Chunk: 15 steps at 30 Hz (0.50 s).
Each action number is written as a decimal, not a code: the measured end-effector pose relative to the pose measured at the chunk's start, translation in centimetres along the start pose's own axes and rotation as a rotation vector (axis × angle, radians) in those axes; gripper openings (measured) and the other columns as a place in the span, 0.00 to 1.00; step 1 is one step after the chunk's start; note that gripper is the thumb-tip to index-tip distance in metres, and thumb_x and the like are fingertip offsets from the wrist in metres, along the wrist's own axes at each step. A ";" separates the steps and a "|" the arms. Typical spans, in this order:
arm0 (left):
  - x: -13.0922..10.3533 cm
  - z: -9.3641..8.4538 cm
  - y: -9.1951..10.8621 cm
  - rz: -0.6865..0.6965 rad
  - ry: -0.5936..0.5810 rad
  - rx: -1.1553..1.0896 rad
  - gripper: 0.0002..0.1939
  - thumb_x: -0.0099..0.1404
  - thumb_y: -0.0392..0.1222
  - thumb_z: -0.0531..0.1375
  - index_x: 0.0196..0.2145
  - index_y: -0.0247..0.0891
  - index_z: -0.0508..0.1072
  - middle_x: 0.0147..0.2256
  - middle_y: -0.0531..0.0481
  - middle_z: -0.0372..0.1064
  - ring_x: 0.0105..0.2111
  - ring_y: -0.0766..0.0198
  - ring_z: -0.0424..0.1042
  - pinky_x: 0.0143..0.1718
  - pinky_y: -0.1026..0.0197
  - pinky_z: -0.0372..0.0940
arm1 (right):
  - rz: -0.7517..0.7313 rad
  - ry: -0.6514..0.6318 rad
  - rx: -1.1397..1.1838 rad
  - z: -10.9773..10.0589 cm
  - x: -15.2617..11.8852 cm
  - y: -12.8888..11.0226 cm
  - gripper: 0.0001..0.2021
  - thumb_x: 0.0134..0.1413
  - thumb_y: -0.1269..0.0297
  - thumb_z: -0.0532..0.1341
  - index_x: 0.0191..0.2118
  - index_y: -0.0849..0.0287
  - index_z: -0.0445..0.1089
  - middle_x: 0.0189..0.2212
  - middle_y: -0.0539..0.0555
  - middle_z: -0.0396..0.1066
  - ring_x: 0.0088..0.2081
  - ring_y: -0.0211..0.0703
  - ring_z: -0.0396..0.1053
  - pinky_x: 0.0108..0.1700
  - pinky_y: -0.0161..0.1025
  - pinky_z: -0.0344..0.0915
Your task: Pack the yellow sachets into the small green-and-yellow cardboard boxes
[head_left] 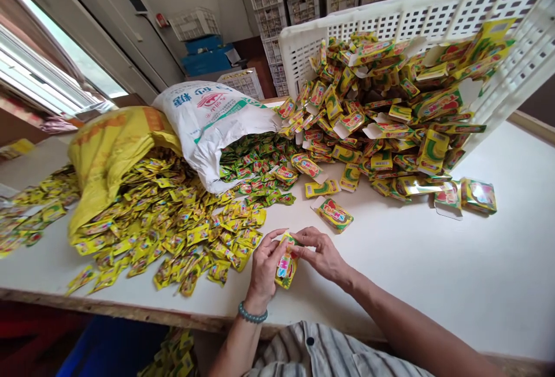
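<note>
Near the table's front edge, my left hand [263,267] is closed round a small yellow and green box [286,264] with colourful lettering. The fingers of my right hand [318,252] pinch the upper end of the same box. Just beyond the hands lies a similar box [333,214] with its white flap open. Yellow wrapped packets [195,235] are heaped to the left, out of a yellow sack [117,140]. Green packets [255,160] spill from a white sack [212,117] behind them.
A tipped white crate [299,47] at the back right spills many small boxes [368,117] onto the white table [433,273]. Stacked crates [266,7] stand by the wall. Below the front edge at the left are a blue container [108,345] and more yellow packaging [173,354].
</note>
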State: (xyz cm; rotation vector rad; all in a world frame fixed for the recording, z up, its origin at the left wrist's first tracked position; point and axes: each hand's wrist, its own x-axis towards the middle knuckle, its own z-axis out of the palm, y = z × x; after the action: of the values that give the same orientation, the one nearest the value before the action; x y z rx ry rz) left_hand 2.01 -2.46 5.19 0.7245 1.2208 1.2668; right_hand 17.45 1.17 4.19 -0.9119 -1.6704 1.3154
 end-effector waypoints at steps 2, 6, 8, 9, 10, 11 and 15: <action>-0.2 -0.3 0.4 -0.001 0.008 0.009 0.23 0.53 0.44 0.67 0.45 0.37 0.67 0.27 0.53 0.73 0.27 0.65 0.72 0.30 0.66 0.65 | -0.046 0.010 -0.051 0.7 -0.1 0.0 0.15 0.58 0.51 0.59 0.46 0.50 0.75 0.37 0.54 0.74 0.41 0.44 0.67 0.46 0.42 0.63; -0.8 -0.8 1.3 -0.023 -0.053 0.061 0.28 0.54 0.44 0.66 0.50 0.38 0.63 0.23 0.57 0.69 0.23 0.67 0.69 0.26 0.67 0.62 | -0.037 0.030 -0.024 1.9 -0.1 -0.4 0.16 0.58 0.52 0.60 0.49 0.51 0.73 0.40 0.54 0.74 0.42 0.44 0.68 0.45 0.41 0.65; -1.1 -1.1 1.7 -0.014 -0.075 0.090 0.29 0.55 0.44 0.65 0.52 0.38 0.61 0.23 0.57 0.69 0.23 0.68 0.68 0.26 0.67 0.61 | -0.070 0.014 -0.035 2.6 -0.2 -0.6 0.18 0.58 0.52 0.59 0.51 0.51 0.71 0.40 0.54 0.75 0.42 0.43 0.69 0.46 0.42 0.65; -1.3 -1.5 2.0 -0.009 -0.077 0.116 0.29 0.55 0.45 0.65 0.52 0.39 0.61 0.23 0.57 0.68 0.23 0.67 0.67 0.26 0.67 0.61 | -0.097 -0.016 -0.062 3.0 -0.3 -0.8 0.17 0.59 0.52 0.58 0.52 0.51 0.71 0.41 0.54 0.75 0.43 0.44 0.69 0.47 0.42 0.65; -1.6 -2.2 2.3 -0.013 -0.085 0.165 0.29 0.55 0.46 0.64 0.52 0.39 0.61 0.22 0.58 0.68 0.23 0.67 0.68 0.27 0.66 0.62 | -0.125 -0.061 -0.098 3.2 -0.5 -0.9 0.16 0.60 0.53 0.57 0.51 0.50 0.72 0.41 0.54 0.75 0.43 0.44 0.69 0.47 0.42 0.65; -2.1 -3.3 2.7 -0.023 -0.091 0.245 0.28 0.55 0.47 0.64 0.52 0.39 0.61 0.22 0.58 0.68 0.23 0.65 0.69 0.27 0.66 0.62 | -0.152 -0.108 -0.139 3.4 -0.6 -0.9 0.15 0.61 0.53 0.56 0.49 0.50 0.73 0.42 0.54 0.75 0.43 0.44 0.68 0.47 0.42 0.65; -5.5 -12.2 5.7 -0.024 0.060 0.783 0.23 0.55 0.53 0.62 0.45 0.40 0.68 0.23 0.54 0.72 0.27 0.57 0.73 0.28 0.61 0.65 | -0.245 -0.097 -0.404 1.5 -0.4 -0.4 0.15 0.61 0.55 0.56 0.48 0.52 0.73 0.46 0.57 0.73 0.47 0.47 0.68 0.50 0.47 0.64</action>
State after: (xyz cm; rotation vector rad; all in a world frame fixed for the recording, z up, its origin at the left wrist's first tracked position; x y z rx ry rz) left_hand -10.55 -8.96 8.72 1.2243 1.7881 0.7653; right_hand 16.24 0.11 4.36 -0.8436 -2.0958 0.8847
